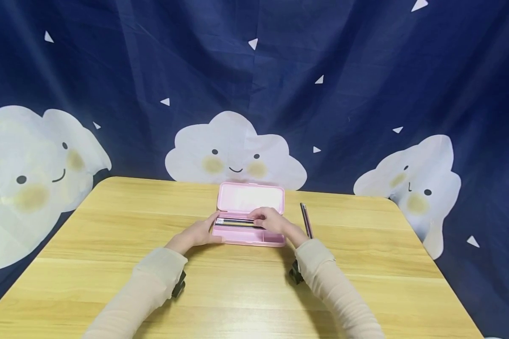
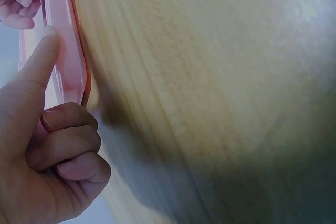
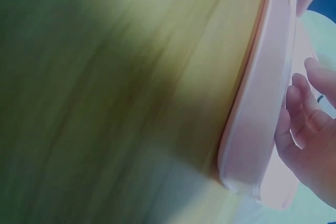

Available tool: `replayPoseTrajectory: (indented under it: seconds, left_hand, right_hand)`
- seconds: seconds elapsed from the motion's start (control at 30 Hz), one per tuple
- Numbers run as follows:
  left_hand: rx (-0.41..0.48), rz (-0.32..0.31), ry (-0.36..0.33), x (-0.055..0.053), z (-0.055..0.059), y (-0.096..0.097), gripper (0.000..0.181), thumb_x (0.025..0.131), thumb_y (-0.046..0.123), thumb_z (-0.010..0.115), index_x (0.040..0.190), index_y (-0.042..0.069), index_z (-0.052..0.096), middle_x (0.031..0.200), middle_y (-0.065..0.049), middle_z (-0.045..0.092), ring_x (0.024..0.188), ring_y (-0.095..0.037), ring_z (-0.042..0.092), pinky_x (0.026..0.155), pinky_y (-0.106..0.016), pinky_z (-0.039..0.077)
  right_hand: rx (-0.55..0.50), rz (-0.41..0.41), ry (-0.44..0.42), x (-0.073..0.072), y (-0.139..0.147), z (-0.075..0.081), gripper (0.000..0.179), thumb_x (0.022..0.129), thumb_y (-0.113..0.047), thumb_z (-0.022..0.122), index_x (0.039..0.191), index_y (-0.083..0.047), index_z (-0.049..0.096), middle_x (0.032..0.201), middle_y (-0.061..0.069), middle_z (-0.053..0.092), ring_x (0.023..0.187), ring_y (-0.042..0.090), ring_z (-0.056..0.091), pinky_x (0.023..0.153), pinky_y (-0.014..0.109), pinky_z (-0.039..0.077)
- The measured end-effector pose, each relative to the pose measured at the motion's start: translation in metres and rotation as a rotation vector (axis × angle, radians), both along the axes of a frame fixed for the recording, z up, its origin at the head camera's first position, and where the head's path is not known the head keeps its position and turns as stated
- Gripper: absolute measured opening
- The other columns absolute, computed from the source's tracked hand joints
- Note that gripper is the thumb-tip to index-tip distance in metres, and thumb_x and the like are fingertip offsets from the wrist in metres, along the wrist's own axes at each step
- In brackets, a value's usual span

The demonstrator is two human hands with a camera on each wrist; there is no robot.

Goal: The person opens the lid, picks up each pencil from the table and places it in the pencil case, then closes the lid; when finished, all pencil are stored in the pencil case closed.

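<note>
A pink pencil case (image 1: 246, 242) lies on the table with its lid (image 1: 250, 197) raised at the back. Several striped pencils (image 1: 237, 224) lie side by side inside it, white-tipped ends to the left. My left hand (image 1: 197, 231) grips the case's left end, one digit along the front wall (image 2: 65, 40) and the other fingers curled in the left wrist view. Over the case's right half is my right hand (image 1: 273, 221), fingers loosely bent and close to the pencils' right ends. No pencil shows between those fingers (image 3: 286, 132) in the right wrist view; contact is hidden.
More dark striped pencils (image 1: 306, 220) lie on the wooden table (image 1: 237, 292) to the right of the case, partly behind the right forearm. Behind the table hangs a dark blue curtain (image 1: 212, 61) with smiling clouds. Each wrist carries a small black device (image 1: 296, 273).
</note>
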State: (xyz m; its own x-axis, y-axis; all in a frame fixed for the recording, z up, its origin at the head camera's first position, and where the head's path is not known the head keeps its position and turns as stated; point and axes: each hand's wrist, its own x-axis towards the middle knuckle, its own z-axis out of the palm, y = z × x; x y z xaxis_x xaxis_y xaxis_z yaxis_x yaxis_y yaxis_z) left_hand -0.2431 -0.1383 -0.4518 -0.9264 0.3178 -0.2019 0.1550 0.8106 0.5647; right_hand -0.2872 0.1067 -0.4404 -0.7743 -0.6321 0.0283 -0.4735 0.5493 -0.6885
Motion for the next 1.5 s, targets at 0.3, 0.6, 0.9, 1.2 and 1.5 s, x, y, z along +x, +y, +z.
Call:
replayPoseTrajectory:
  seconds: [0.3,0.6,0.9,1.2,1.5]
  left_hand:
    - [-0.004,-0.009,-0.006,0.000,0.004,0.000,0.093,0.075,0.037,0.071,0.145,0.004,0.019,0.126,-0.037,0.043,0.116,-0.047,0.044,0.097,-0.053,0.035]
    - [-0.003,-0.006,-0.005,0.000,0.003,0.000,0.093,0.075,0.037,0.071,0.145,0.005,0.019,0.125,-0.037,0.044,0.114,-0.047,0.045,0.096,-0.053,0.036]
    - [0.005,-0.012,0.002,-0.001,0.002,0.000,0.093,0.075,0.037,0.072,0.144,0.004,0.019,0.125,-0.037,0.043,0.115,-0.047,0.045,0.097,-0.053,0.035]
    - [0.015,-0.013,-0.004,0.000,0.003,0.000,0.093,0.075,0.037,0.072,0.144,0.003,0.019,0.127,-0.037,0.041,0.116,-0.047,0.043,0.098,-0.053,0.034]
    - [0.003,-0.014,0.007,0.001,0.003,0.000,0.093,0.075,0.036,0.072,0.144,0.003,0.020,0.125,-0.037,0.044,0.115,-0.047,0.045,0.097,-0.052,0.036]
  right_hand:
    - [-0.088,-0.023,-0.051,0.001,0.021,0.002,0.023,0.086,0.002,0.056,0.107,0.007,0.062,0.098,0.017,0.063,0.090,0.021,0.055,0.083,0.030,0.046]
    - [-0.102,-0.060,-0.077,0.005,0.043,0.004,0.024,0.086,-0.003,0.058,0.107,0.007,0.062,0.095,0.016,0.061,0.087,0.019,0.053,0.079,0.029,0.045]
    - [-0.108,-0.094,-0.071,0.010,0.061,0.006,0.023,0.086,-0.002,0.057,0.107,0.007,0.062,0.088,0.014,0.061,0.081,0.015,0.053,0.075,0.026,0.046]
    - [-0.103,-0.108,-0.029,0.015,0.074,0.005,0.024,0.086,-0.005,0.057,0.108,0.005,0.063,0.091,0.013,0.062,0.082,0.015,0.054,0.076,0.028,0.045]
    - [-0.128,-0.137,-0.090,0.017,0.086,0.006,0.024,0.088,-0.003,0.055,0.110,0.007,0.061,0.095,0.020,0.061,0.083,0.016,0.052,0.075,0.026,0.044]
